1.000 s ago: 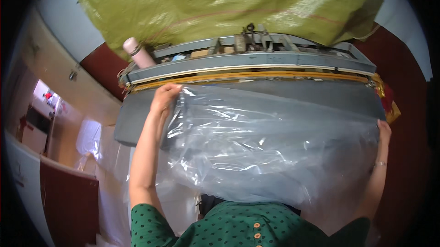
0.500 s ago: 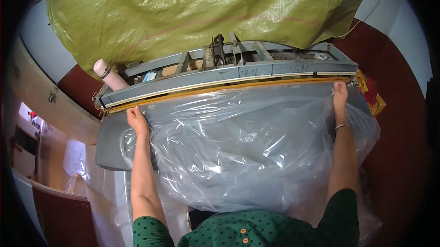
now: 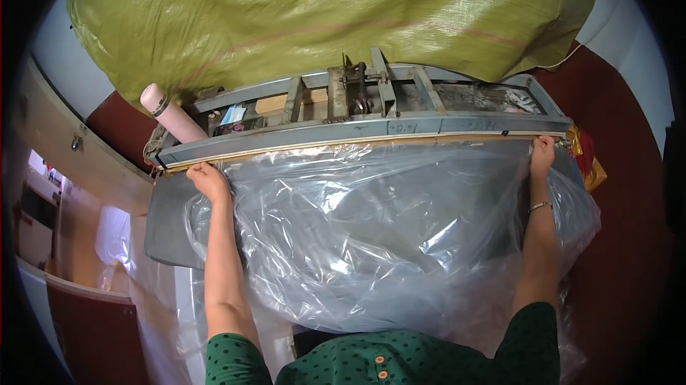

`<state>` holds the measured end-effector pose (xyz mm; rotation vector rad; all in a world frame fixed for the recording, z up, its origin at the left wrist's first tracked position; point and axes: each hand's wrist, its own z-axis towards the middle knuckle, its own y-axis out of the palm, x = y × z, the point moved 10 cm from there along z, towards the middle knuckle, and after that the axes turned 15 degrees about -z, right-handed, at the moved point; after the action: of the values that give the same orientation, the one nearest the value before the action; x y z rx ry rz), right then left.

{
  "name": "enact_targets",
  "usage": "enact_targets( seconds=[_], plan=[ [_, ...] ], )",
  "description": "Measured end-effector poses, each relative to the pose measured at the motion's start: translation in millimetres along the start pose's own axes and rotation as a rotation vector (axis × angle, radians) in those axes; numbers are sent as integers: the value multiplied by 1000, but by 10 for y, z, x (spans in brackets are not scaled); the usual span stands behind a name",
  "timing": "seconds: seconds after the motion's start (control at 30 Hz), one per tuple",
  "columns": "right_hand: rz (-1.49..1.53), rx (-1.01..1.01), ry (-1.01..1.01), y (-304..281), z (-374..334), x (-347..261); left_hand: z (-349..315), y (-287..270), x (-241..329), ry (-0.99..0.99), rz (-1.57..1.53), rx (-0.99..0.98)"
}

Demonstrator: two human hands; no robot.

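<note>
A clear plastic sheet (image 3: 357, 242), possibly a bag, lies crumpled and shiny over a grey padded worktop (image 3: 175, 221). My left hand (image 3: 209, 182) is closed on its far left corner. At the far right corner, my right hand (image 3: 543, 156) pinches the same sheet, a thin bracelet on that wrist. Between them the sheet's far edge is pulled fairly straight along the long grey metal bar (image 3: 321, 133) of a heat-sealer-like machine. That bar sits down over the edge strip, so the film's very edge is hidden beneath it.
A pink bottle (image 3: 173, 115) leans in the machine's frame at left, near a blue-and-white packet (image 3: 234, 114) and a dark phone-like object (image 3: 246, 126). Behind stands a big yellow-green woven sack (image 3: 329, 21). Gold-and-red wrapping (image 3: 587, 163) hangs at the right end.
The metal bar has come down toward me, closing the gap over the orange strip. My right hand has shifted slightly right and nearer; my left hand has shifted slightly left. Both keep their hold.
</note>
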<state>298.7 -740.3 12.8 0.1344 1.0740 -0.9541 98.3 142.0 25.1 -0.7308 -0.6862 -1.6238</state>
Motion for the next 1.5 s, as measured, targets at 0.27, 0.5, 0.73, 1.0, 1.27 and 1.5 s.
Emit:
enact_targets(
  seconds=[0.27,0.5,0.73,1.0,1.27,1.5],
  plan=[
    [-10,-62,-38,52,8,-108,108,-75,-577,-466,-673,31],
    [-175,-244,-426,-306,-496,-952,134,-130,545,423,252,-725],
    [-548,-296,-118,-2039,-1065,-163,-648,-131,614,-507,-376,-1072],
    [-1072,-338,-132,-2383,-1242,-16,-1591,-224,1738,-971,-849,-1112],
    [29,-916,-552,117,-2197,-3521,-1957,-303,2313,-970,-1139,-1141],
    [326,-1003,-903,867,-3274,-4560,-2314,-357,2333,-1136,-1286,-1061]
  ],
)
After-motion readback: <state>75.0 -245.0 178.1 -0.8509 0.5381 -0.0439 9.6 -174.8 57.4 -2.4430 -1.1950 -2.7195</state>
